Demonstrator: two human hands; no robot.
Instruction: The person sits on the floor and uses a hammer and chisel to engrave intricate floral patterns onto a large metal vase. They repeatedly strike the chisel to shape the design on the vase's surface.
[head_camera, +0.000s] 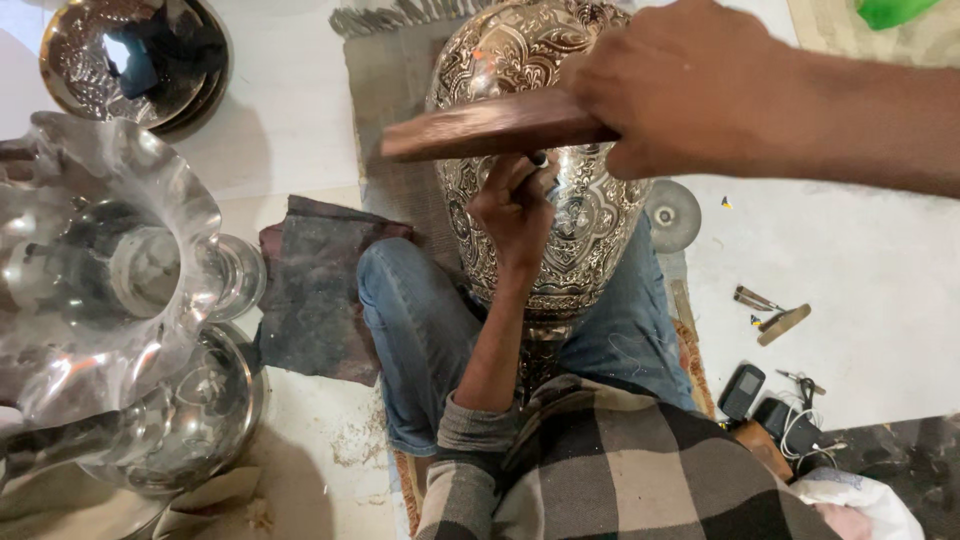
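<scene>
A large engraved metal vase (520, 60) lies across my lap, its patterned body facing up. My left hand (515, 205) rests on the vase and holds a thin dark chisel (538, 160) against the engraved surface. Just above the chisel, my right hand (665, 85) grips a flat brown wooden mallet (480, 130), blurred from motion. My legs in blue jeans (415, 320) frame the vase on both sides.
Shiny wavy-rimmed metal vessels (110, 270) stand at the left, and a round engraved metal bowl (130, 55) sits at top left. A dark cloth (320, 285) lies beside my knee. At the right are a metal disc (672, 215), small tools (770, 315), a phone (742, 390) and cables.
</scene>
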